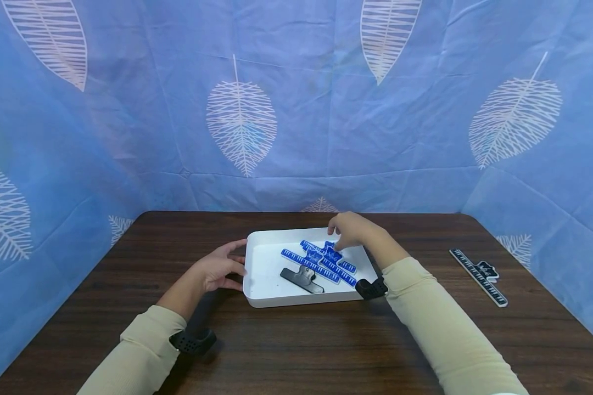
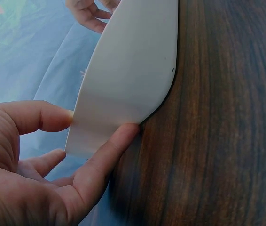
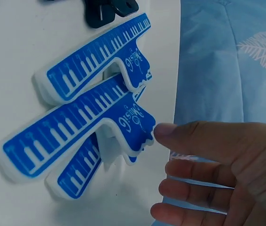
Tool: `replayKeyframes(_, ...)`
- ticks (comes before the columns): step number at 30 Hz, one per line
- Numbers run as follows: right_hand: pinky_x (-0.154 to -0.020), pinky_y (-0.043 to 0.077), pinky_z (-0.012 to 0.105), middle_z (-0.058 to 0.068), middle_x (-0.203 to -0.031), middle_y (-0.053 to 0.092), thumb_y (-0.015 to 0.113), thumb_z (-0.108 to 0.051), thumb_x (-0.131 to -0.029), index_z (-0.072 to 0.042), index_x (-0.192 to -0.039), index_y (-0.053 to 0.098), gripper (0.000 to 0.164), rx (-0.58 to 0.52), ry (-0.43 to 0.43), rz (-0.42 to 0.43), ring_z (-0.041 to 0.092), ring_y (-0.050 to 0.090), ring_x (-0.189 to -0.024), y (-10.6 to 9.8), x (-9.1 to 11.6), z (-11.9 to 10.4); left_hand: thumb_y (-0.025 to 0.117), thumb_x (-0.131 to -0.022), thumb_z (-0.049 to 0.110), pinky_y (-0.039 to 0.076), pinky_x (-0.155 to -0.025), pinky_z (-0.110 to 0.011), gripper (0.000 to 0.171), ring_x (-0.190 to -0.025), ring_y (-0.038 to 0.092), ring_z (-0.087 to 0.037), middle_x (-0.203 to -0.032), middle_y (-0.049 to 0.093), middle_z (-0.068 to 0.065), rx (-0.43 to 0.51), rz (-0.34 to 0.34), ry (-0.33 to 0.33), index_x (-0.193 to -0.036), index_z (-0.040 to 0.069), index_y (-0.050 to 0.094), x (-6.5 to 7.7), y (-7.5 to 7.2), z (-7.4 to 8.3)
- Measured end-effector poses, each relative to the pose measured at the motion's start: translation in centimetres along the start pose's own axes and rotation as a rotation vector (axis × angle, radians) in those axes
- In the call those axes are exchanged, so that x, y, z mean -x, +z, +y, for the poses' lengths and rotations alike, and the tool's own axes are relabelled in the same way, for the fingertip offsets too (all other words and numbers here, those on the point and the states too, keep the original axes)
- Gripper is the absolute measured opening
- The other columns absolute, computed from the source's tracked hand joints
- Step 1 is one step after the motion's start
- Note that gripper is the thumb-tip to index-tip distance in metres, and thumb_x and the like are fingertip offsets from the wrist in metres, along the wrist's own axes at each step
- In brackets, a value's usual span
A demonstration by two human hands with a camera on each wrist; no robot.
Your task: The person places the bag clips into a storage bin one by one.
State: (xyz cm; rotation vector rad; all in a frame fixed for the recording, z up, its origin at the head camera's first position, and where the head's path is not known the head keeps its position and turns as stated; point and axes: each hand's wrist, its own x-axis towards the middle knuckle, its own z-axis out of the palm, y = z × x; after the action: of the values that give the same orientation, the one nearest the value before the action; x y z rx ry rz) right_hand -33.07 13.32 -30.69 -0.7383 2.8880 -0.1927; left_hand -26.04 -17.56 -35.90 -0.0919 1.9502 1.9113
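A white tray point(image 1: 264, 299) stands on the table, holding three blue clips point(image 1: 310, 265) printed with piano keys and "Music". They overlap one another. A dark, shiny clip point(image 1: 302, 278) lies in front of them in the tray. My left hand point(image 1: 219, 269) touches the tray's left end with spread fingers; the left wrist view shows a finger at the rim and the thumb low on the wall point(image 2: 128, 56). Over the tray's back right is my right hand point(image 1: 352, 229), its thumb tip at the edge of a blue clip point(image 3: 140, 125). Nothing is gripped between its fingers.
A black clip point(image 1: 479, 277) with the same keyboard print lies on the dark wooden table point(image 1: 296, 351), to the right of the tray. Behind the table hangs a blue cloth point(image 1: 296, 120) with white leaf prints. Each wrist wears a black band point(image 1: 194, 341).
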Motion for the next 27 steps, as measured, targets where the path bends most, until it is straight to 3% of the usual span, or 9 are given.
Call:
replayKeyframes(12, -0.080, 0.045, 0.040, 0.007, -0.102, 0.060, 0.072, -0.024, -0.072, -0.010, -0.106, 0.063, 0.038, -0.011, -0.027, 0.061, 0.023, 0.055, -0.094, 0.0, 1.8, 0.1, 0.058, -0.073, -0.011, 0.049, -0.067, -0.051, 0.082, -0.105, 0.046, -0.039, -0.126, 0.035, -0.022, -0.006, 0.002, -0.012, -0.140, 0.021, 0.022, 0.0, 0.1, 0.1)
replayKeyframes(27, -0.077, 0.047, 0.039, 0.008, -0.107, 0.060, 0.071, -0.025, -0.073, -0.009, -0.109, 0.062, 0.040, -0.067, -0.077, 0.140, 0.025, 0.057, -0.093, -0.2, 5.3, 0.2, 0.057, -0.074, -0.011, 0.049, -0.067, -0.051, 0.080, -0.104, 0.046, -0.038, -0.126, 0.036, -0.022, -0.018, 0.002, 0.002, -0.139, 0.020, 0.022, 0.1, 0.2, 0.0)
